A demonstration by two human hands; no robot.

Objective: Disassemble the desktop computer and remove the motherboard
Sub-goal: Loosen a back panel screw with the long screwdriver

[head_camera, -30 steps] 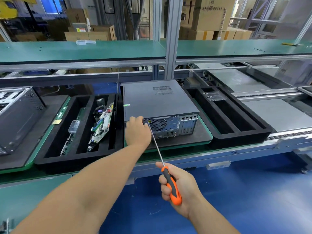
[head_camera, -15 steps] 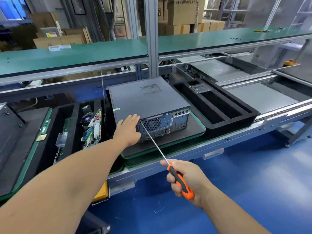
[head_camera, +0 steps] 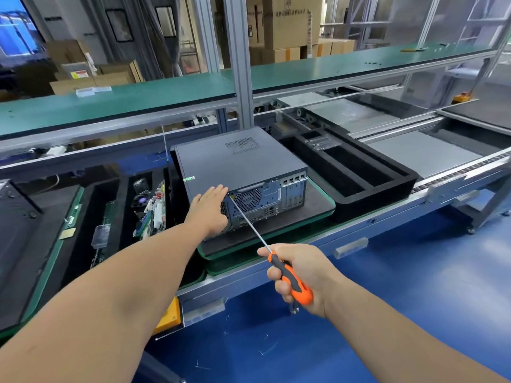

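Note:
A dark grey desktop computer (head_camera: 237, 161) lies flat on a black pad, its rear panel with fan grille and ports facing me. My left hand (head_camera: 208, 210) presses with straight fingers against the rear left corner of the case. My right hand (head_camera: 300, 275) grips the orange and black handle of a long screwdriver (head_camera: 290, 280). The thin shaft runs up to the left, and its tip sits at the top left of the rear panel beside my left fingers.
A black foam tray (head_camera: 356, 186) with long slots stands right of the computer. Left of it another tray (head_camera: 116, 217) holds circuit boards and a fan. Another case (head_camera: 16, 217) lies at the far left. A metal post (head_camera: 239, 62) rises behind; conveyor rails (head_camera: 456, 175) run right.
My left hand has gone from curled over the case corner to flat with straight fingers. The view has shifted, so the computer sits more to the right. The screwdriver stays at the rear panel.

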